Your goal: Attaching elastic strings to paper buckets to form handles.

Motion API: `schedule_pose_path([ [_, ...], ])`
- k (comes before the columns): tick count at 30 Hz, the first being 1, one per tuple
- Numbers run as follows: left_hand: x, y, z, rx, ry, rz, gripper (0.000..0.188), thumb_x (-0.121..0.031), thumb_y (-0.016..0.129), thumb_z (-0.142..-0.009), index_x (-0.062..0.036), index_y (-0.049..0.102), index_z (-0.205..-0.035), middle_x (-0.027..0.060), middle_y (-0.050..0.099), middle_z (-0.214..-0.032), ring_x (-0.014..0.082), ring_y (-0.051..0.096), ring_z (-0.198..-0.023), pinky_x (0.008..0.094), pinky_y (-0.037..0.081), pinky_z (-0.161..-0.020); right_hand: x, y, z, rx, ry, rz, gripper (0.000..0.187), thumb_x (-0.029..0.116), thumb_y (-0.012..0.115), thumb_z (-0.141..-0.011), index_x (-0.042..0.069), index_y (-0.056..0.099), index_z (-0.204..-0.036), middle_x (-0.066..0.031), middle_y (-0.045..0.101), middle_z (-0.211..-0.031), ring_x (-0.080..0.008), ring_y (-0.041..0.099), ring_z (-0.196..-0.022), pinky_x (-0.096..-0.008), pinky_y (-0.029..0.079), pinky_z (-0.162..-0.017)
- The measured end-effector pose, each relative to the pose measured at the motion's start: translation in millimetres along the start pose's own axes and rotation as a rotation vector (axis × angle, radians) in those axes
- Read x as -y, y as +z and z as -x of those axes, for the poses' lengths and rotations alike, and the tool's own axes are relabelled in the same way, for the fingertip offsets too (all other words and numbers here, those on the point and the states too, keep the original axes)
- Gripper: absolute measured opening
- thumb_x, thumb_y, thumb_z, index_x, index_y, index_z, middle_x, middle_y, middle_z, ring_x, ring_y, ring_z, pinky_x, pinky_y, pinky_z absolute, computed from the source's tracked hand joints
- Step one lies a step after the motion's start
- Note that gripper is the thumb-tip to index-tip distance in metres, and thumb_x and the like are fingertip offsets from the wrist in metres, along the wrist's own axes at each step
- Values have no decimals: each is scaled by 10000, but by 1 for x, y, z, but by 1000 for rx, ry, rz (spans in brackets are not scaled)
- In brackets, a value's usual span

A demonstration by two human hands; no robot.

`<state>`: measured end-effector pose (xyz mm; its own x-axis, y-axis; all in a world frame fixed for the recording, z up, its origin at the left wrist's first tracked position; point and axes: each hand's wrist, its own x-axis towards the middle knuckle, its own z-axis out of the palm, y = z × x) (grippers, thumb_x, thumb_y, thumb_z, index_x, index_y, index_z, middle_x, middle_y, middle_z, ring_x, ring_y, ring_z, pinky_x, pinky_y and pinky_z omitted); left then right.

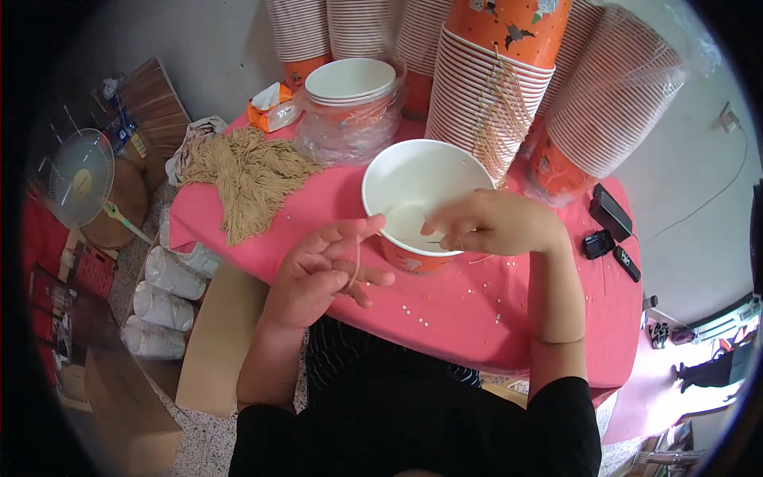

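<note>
A white-lined paper bucket (413, 179) with an orange printed outside stands upright at the table's near edge, its mouth facing up. My left hand (322, 270) is in front of its left side, with a piece of pale cord (356, 262) between thumb and forefinger; the other fingers are spread. Over the bucket's right near rim is my right hand (497, 222), its fingers curled and partly blurred. Whatever its fingertips pinch is too small to make out. A pile of tan cords (250, 179) lies at the left of the table.
A tall stack of orange buckets (489, 95) has cords hanging down it. Beside it are plastic-wrapped buckets (350, 111) and an orange packet (272, 107). Black devices (610, 213) lie at the right edge. Small white bits dot the pink tablecloth (477, 334). A fan (82, 179) stands left.
</note>
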<state>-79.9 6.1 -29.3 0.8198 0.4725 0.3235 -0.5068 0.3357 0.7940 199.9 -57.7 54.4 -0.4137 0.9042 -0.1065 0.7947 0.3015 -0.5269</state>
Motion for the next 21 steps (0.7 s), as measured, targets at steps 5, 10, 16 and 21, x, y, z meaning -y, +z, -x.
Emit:
schedule_pose_path([
  [5, 7, -7, 2, -62, 150, -140, 532, 121, 441, -861, -18, 467, -1374, 251, 402, -1466, 360, 652, -1079, 340, 623, -750, -4, 5, -1, -64, -105, -221, 238, -40, 552, -862, 8, 663, -1067, -42, 641, -784, -113, 604, -730, -258, 482, -670],
  [10, 7, -8, 2, 3, 174, -27, 435, 111, 447, -870, 2, 547, -1279, 238, 580, -1286, 362, 682, -1009, 380, 617, -741, -2, 12, 0, -282, -163, -429, 229, -57, 527, -882, -12, 661, -1062, -30, 639, -801, -89, 600, -757, -240, 480, -691],
  [16, 7, 5, 4, -59, 95, -150, 274, 84, 481, -912, 27, 605, -1149, 221, 680, -1089, 326, 708, -928, 401, 603, -721, -3, 15, -2, -430, -212, -559, 171, -1, 539, -947, -16, 663, -1064, -18, 632, -810, -79, 598, -765, -221, 477, -691],
  [21, 14, 5, -2, -318, 136, -510, 192, 49, 533, -935, 35, 621, -1105, 201, 691, -1056, 286, 707, -947, 358, 600, -730, 1, 15, 0, -477, -249, -644, 161, 24, 540, -970, -17, 661, -1068, -17, 608, -763, -66, 585, -708, -194, 459, -629],
])
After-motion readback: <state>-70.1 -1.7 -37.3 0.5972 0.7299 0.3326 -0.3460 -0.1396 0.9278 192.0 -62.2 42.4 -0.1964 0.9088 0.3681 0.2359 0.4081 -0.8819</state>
